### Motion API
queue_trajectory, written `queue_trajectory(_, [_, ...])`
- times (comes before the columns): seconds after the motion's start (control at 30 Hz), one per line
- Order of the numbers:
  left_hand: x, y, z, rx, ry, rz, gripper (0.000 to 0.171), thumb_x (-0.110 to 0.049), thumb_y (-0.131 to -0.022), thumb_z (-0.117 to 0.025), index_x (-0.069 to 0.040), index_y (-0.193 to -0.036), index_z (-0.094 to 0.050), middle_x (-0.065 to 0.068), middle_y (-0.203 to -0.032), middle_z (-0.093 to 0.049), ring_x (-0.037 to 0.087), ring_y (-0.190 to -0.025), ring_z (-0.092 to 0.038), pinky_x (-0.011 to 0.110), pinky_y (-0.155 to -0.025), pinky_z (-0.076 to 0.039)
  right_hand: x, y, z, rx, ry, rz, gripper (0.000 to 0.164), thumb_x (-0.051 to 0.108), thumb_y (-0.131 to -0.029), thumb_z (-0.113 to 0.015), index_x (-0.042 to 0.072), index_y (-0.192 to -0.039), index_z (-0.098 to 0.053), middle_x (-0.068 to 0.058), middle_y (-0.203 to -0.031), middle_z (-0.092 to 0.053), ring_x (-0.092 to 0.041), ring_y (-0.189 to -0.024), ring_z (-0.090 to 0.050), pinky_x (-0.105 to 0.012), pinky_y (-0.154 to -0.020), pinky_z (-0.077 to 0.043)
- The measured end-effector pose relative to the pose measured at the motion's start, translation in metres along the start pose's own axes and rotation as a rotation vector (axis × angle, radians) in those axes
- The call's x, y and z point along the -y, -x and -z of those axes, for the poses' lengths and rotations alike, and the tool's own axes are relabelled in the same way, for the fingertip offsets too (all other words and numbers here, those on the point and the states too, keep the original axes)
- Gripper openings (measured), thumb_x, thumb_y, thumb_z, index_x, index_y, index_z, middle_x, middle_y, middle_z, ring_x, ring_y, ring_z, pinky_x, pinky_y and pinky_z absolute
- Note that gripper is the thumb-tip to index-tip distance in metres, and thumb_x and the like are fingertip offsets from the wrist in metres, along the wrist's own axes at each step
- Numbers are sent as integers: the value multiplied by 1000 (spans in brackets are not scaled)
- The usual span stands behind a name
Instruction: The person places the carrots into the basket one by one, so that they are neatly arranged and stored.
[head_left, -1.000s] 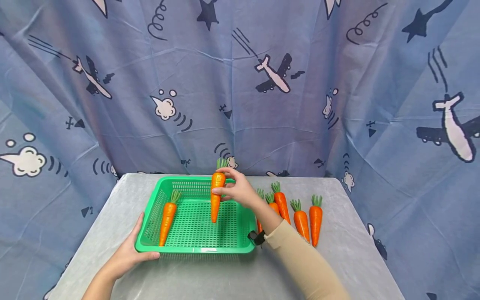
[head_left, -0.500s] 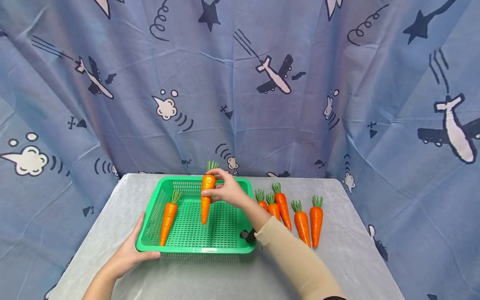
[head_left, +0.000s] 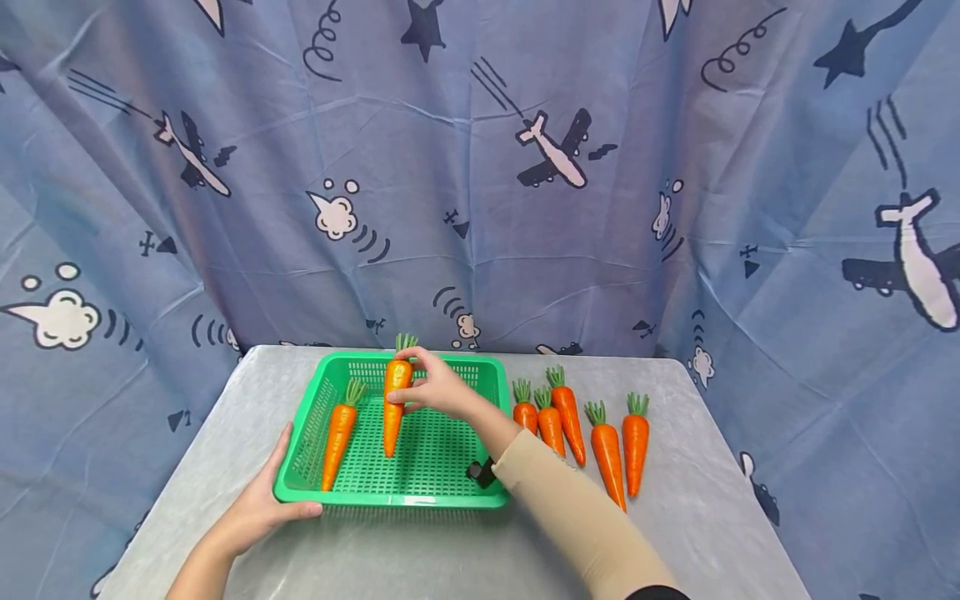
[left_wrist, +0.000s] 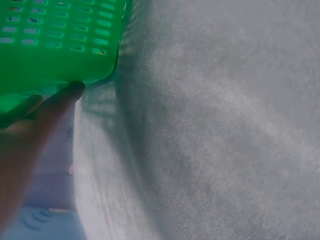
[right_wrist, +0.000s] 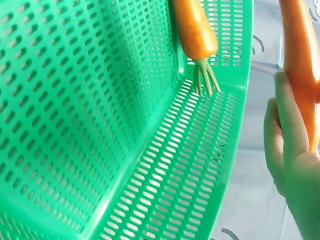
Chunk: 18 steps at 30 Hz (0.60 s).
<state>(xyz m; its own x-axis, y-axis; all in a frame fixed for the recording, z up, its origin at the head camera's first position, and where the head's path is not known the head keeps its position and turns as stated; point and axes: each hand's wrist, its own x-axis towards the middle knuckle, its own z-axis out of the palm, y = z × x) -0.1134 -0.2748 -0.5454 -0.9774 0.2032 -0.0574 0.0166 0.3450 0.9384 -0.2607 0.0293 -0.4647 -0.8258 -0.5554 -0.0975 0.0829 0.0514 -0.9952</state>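
Note:
My right hand pinches an orange carrot with green stems, holding it nearly upright, tip down, over the left-middle part of a green plastic basket. In the right wrist view the fingers press along the side of this carrot. Another carrot lies inside the basket along its left wall, stems toward the back. At the front left corner my left hand rests against the outside, thumb along the front rim and fingers spread up the left side. The left wrist view shows a fingertip at the rim.
Several more carrots lie on the grey-white table to the right of the basket, stems pointing back. A blue curtain printed with planes hangs around the table. A small black device is on the right wrist.
My right hand has moved left across the basket and slightly lower with the carrot. More of the carrots on the table show from behind the arm. The left hand has stayed at the corner.

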Motion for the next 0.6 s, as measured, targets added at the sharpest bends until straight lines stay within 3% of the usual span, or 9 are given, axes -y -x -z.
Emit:
queue_trajectory(0.3, [-1, 1, -1, -2, -3, 21, 129, -7, -78, -86, -42, -160, 8, 15, -169, 3, -15, -128, -27, 7, -95, -34, -13, -8, -14, 43, 2, -45, 63, -11, -86, -71, 6, -141, -46, -18, -125, -48, -31, -95, -68, -60, -83, -55])
queue_trajectory(0.43, [-1, 1, 0, 4, 8, 16, 129, -7, -79, -85, -41, -160, 8, 16, -169, 3, -12, -128, -32, 9, -95, -36, -19, -12, -20, 45, 21, -69, 63, -14, -84, -72, 5, -140, -48, -17, -123, -49, -31, -93, -67, -54, -78, -58])
queue_trajectory(0.6, [0, 0, -1, 6, 20, 0, 128, -6, -79, -85, -40, -161, 8, 17, -169, 3, -8, -127, -38, 10, -94, -39, -23, -16, -28, 25, 24, -106, 62, -13, -82, -75, 3, -136, -48, -16, -120, -49, -31, -90, -68, -57, -79, -57])
